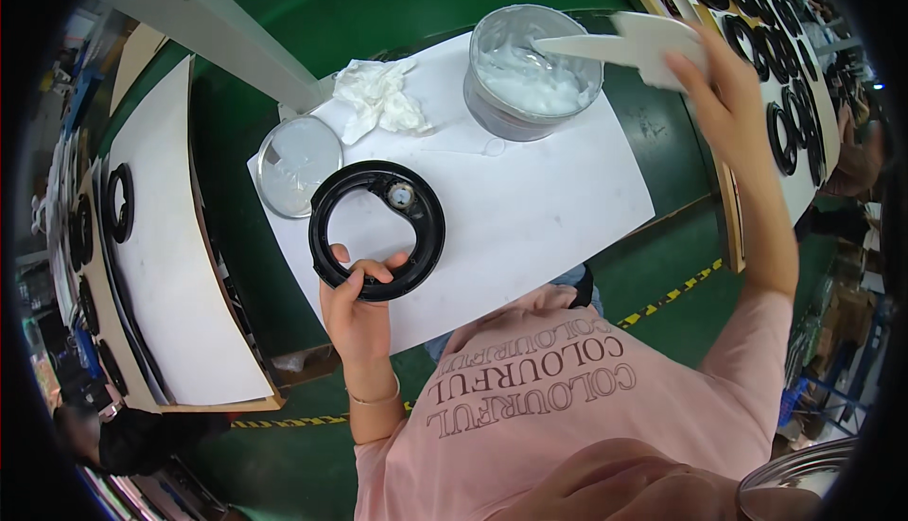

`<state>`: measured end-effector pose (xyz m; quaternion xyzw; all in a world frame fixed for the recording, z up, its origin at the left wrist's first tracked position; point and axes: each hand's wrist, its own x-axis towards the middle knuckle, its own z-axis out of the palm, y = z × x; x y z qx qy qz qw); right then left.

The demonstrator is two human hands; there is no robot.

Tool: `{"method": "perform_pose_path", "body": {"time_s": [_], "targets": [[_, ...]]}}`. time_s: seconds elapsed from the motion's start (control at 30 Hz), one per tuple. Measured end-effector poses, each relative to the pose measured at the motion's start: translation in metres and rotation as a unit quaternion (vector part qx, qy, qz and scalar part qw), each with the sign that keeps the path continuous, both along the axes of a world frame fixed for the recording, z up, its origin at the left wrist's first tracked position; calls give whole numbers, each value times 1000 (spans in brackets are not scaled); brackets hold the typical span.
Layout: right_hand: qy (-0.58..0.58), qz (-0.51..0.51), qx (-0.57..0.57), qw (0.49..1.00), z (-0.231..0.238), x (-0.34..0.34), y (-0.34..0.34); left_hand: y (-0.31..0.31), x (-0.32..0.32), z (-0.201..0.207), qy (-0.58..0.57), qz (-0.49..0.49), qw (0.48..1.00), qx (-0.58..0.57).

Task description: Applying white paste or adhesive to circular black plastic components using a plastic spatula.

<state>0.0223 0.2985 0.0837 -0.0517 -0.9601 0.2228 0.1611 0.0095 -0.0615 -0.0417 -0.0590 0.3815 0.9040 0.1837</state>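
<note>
My left hand grips the lower rim of a black plastic ring, holding it over the white sheet. A small round whitish part with pale material on it sits in the ring's wider upper right section. My right hand is raised at the upper right, its fingers closed on a white flat spatula, slightly smeared by motion. The spatula's narrow end points left over the mouth of a clear tub. Inside the tub is pale, whitish grease-like paste; I cannot tell whether the tip touches it.
A crumpled white tissue and a clear round lid lie on the white sheet. A grey post rises behind them. Boards with black rings stand at left and right. Other people are at the far right.
</note>
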Motion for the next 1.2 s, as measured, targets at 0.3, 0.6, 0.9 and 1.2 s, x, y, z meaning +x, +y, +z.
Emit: {"method": "perform_pose_path", "body": {"time_s": [0.3, 0.6, 0.9, 1.2], "targets": [[-100, 252, 441, 855, 13, -110, -54, -1, -2, 0, -1, 9, 1000, -9], [-161, 250, 235, 925, 46, -95, -25, -3, -3, -1, 0, 12, 1000, -13], [2, 214, 343, 914, 11, 36, -67, 0, -1, 0, -2, 6, 1000, -12], [55, 223, 384, 894, 25, 71, -60, -3, 4, -3, 12, 3, 1000, -12]]}}
